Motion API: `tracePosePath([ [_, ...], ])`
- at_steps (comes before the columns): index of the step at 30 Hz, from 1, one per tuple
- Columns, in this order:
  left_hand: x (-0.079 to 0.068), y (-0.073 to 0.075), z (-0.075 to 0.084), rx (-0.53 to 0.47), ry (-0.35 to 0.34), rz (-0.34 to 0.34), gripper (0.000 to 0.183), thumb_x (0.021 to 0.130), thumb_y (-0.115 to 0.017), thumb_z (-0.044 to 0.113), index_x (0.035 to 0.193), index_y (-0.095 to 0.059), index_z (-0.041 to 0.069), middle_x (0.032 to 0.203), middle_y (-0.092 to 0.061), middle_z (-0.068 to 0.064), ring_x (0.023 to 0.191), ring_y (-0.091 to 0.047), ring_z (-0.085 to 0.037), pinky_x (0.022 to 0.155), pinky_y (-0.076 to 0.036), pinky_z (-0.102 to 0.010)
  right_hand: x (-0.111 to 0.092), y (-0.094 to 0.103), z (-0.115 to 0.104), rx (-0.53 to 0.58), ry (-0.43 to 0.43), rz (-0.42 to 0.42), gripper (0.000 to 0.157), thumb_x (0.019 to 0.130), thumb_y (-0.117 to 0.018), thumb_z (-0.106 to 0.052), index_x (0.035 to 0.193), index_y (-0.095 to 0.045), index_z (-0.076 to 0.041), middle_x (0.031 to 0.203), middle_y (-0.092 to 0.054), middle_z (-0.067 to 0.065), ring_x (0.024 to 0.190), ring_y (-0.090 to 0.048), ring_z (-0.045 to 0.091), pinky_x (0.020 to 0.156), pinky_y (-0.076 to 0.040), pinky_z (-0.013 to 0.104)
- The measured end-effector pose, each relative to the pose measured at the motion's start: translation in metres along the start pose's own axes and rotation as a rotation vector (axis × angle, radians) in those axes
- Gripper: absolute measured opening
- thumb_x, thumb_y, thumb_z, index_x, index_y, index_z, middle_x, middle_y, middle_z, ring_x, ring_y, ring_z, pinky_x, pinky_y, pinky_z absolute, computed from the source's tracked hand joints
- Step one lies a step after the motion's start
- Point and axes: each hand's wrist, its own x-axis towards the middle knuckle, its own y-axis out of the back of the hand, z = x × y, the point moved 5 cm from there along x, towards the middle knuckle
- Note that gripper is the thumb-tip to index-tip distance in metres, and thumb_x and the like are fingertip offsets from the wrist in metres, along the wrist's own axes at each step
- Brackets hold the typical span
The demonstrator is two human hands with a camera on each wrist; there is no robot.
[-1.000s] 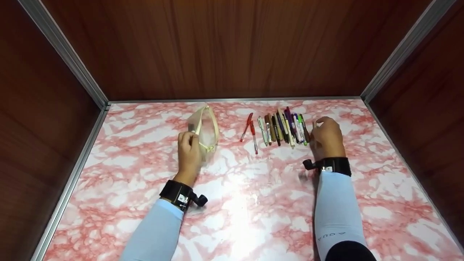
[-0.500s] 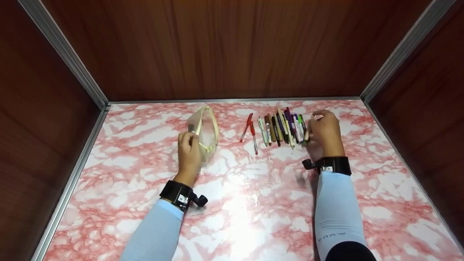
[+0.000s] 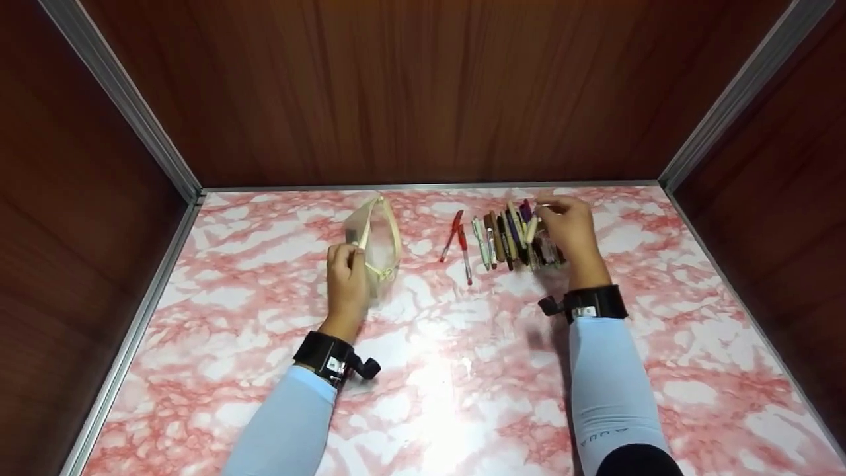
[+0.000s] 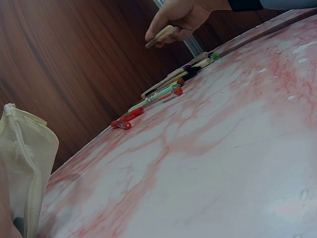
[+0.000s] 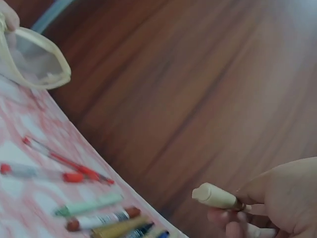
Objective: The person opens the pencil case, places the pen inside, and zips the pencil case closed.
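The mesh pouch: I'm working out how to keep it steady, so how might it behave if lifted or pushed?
The mesh pouch is probably floppy, since its walls look thin and creased. Its rim may keep some shape, as it bows open. If pushed, the pouch would likely fold near the left hand, which grips one side.

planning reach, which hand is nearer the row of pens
Right. The right hand is above the right end of the row of pens, pinching a cream pen; the left hand is well left of them, gripping the pouch.
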Motion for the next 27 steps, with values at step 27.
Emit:
tracePosePath([
  [27, 0.000, 0.000, 0.001, 0.005, -0.001, 0.000, 0.015, 0.112, -0.060, 0.012, 0.105, -0.066, 0.000, 0.119, -0.056, -0.014, 0.112, -0.057, -0.026, 0.094, -0.050, -0.033, -0.050, -0.182, -0.083, 0.055, 0.163, -0.461, 0.050, 0.099, -0.076, -0.002, 0.149, -0.072, -0.001, 0.137, -0.077, 0.030, 0.092, -0.081, 0.021, 0.092, -0.070, 0.056],
])
